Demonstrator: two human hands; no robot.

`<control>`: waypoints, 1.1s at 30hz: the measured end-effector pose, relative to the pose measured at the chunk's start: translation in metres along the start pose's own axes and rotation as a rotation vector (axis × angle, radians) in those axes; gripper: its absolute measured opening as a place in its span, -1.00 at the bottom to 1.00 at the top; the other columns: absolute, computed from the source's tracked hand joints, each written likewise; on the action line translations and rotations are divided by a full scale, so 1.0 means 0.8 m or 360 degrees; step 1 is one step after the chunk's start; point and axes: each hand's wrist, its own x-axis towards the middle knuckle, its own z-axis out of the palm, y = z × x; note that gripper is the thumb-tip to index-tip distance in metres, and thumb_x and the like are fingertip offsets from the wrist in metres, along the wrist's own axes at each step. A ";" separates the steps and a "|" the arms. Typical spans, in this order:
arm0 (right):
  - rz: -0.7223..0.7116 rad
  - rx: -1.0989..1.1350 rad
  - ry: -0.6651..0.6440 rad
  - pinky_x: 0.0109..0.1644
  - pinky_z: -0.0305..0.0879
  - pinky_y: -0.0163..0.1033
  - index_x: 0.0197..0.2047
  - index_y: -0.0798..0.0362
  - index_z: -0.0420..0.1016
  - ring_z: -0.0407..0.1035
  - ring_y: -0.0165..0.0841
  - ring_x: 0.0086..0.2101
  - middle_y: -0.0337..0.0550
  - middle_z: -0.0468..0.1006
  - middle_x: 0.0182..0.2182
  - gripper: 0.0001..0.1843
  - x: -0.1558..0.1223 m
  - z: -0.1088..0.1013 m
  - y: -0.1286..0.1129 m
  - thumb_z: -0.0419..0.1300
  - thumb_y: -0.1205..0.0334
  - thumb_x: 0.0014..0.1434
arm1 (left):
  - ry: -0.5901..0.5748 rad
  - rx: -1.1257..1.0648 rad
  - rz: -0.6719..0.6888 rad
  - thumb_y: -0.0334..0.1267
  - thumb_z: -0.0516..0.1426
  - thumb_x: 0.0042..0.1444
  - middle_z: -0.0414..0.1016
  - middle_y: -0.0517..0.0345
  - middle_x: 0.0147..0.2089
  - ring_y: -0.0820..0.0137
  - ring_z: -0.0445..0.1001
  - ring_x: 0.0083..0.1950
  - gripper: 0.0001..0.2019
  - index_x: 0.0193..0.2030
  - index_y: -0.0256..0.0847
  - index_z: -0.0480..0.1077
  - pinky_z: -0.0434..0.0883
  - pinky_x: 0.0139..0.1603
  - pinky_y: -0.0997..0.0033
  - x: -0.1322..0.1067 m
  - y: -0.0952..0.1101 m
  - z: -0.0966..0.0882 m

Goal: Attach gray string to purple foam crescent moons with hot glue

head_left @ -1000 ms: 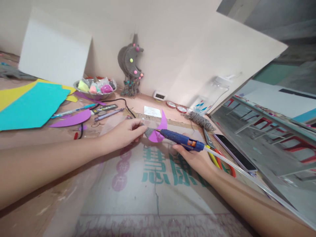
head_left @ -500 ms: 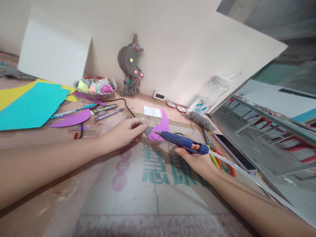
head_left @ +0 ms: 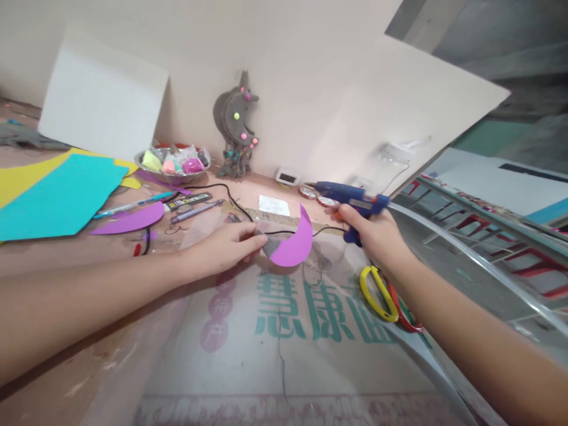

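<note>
My left hand [head_left: 231, 248] pinches the grey end of a purple crescent cut-out [head_left: 295, 245], which lies on the printed sheet [head_left: 288, 331] covering the table. My right hand [head_left: 377, 234] is closed round a blue glue gun [head_left: 350, 198], lifted off to the right of the crescent, nozzle pointing left, with a clear glue stick [head_left: 465, 251] trailing behind it. Its black cord [head_left: 231, 198] runs across the table behind the crescent.
Scissors with yellow and red handles [head_left: 384, 293] lie by my right wrist. A wooden ruler [head_left: 275, 218], pens [head_left: 133, 204], another purple crescent [head_left: 128, 220], teal and yellow sheets [head_left: 57, 195], a bowl of coloured bits [head_left: 173, 163], a grey moon ornament [head_left: 235, 121] and a plastic bottle [head_left: 390, 163] stand behind.
My right hand has lifted the glue gun off the crescent and carried it up and to the right. My left hand keeps its pinch; the crescent now lies in full view.
</note>
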 end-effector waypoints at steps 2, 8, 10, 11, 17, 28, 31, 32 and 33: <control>0.0041 -0.0172 -0.0028 -0.48 0.30 -0.29 -0.22 0.07 0.54 0.43 -0.30 -0.39 -0.09 0.58 -0.33 -0.56 0.033 0.010 0.009 0.23 -0.13 0.00 | 0.0011 0.0016 0.0014 -0.02 -0.03 0.19 0.23 0.32 -0.54 0.57 0.15 -0.61 -0.70 -0.41 -0.19 0.19 0.09 -0.63 0.55 0.002 -0.003 0.000; 0.0137 -0.0343 -0.0181 -0.46 0.26 -0.32 -0.25 0.14 0.53 0.37 -0.39 -0.48 -0.11 0.56 -0.42 -0.61 0.108 0.071 0.044 0.24 -0.02 0.00 | 0.0021 0.0003 0.0024 -0.04 -0.04 0.20 0.26 0.31 -0.54 0.54 0.22 -0.54 -0.70 -0.42 -0.21 0.20 0.16 -0.54 0.52 0.006 -0.009 0.000; 0.0166 -0.0387 -0.0211 -0.44 0.26 -0.30 -0.35 0.15 0.52 0.36 -0.37 -0.51 -0.12 0.53 -0.52 -0.66 0.118 0.089 0.054 0.29 0.02 -0.04 | 0.0035 0.0000 0.0023 -0.05 -0.03 0.19 0.26 0.31 -0.54 0.54 0.23 -0.54 -0.71 -0.43 -0.21 0.20 0.17 -0.54 0.53 0.006 -0.008 0.000; 0.0177 -0.0405 -0.0235 -0.44 0.27 -0.29 -0.38 0.15 0.52 0.36 -0.36 -0.52 -0.12 0.51 -0.56 -0.67 0.120 0.096 0.059 0.30 0.02 -0.05 | 0.0035 -0.0005 0.0021 -0.05 -0.02 0.19 0.26 0.31 -0.54 0.54 0.23 -0.54 -0.71 -0.43 -0.21 0.20 0.16 -0.55 0.53 0.006 -0.008 0.001; 0.0124 -0.0457 -0.0380 -0.39 0.32 -0.30 -0.29 0.14 0.53 0.42 -0.34 -0.46 -0.10 0.58 -0.45 -0.68 0.117 0.094 0.065 0.24 0.03 0.04 | 0.0064 -0.0120 -0.0015 -0.04 0.00 0.18 0.25 0.31 -0.58 0.57 0.19 -0.59 -0.70 -0.45 -0.21 0.21 0.12 -0.59 0.56 0.009 -0.009 0.000; -0.0259 -0.0481 -0.0325 0.03 0.29 -0.12 -0.14 0.07 0.56 0.45 -0.17 -0.10 -0.09 0.61 -0.18 -0.61 0.003 0.039 0.008 -0.01 0.05 0.26 | 0.0218 -0.0664 -0.0159 -0.10 0.05 0.15 0.35 0.20 -0.51 0.58 0.24 -0.57 -0.72 -0.48 -0.25 0.25 0.14 -0.60 0.59 0.013 -0.008 -0.002; -0.0544 -0.0430 -0.0696 0.11 0.25 -0.12 0.05 0.01 0.45 0.37 -0.21 0.03 -0.11 0.51 0.01 -0.62 -0.047 0.057 -0.013 0.03 0.05 0.25 | 0.0210 -0.0683 -0.0147 -0.06 0.05 0.15 0.34 0.21 -0.52 0.58 0.23 -0.59 -0.69 -0.48 -0.24 0.25 0.15 -0.60 0.59 0.013 -0.009 -0.001; -0.0647 -0.0465 -0.0750 0.15 0.22 -0.08 0.08 0.03 0.41 0.32 -0.18 0.07 -0.06 0.45 0.08 -0.56 -0.059 0.065 -0.018 0.10 0.01 0.21 | 0.0204 -0.0678 -0.0140 -0.06 0.05 0.15 0.34 0.22 -0.52 0.59 0.23 -0.59 -0.69 -0.47 -0.24 0.25 0.15 -0.61 0.59 0.014 -0.010 -0.001; -0.0708 -0.0514 -0.0787 0.16 0.20 -0.05 0.11 0.06 0.38 0.28 -0.15 0.10 0.01 0.40 0.12 -0.48 -0.068 0.073 -0.021 0.16 -0.04 0.16 | 0.0196 -0.0663 -0.0132 -0.05 0.05 0.15 0.34 0.22 -0.52 0.59 0.23 -0.60 -0.69 -0.47 -0.24 0.25 0.14 -0.61 0.59 0.014 -0.011 -0.001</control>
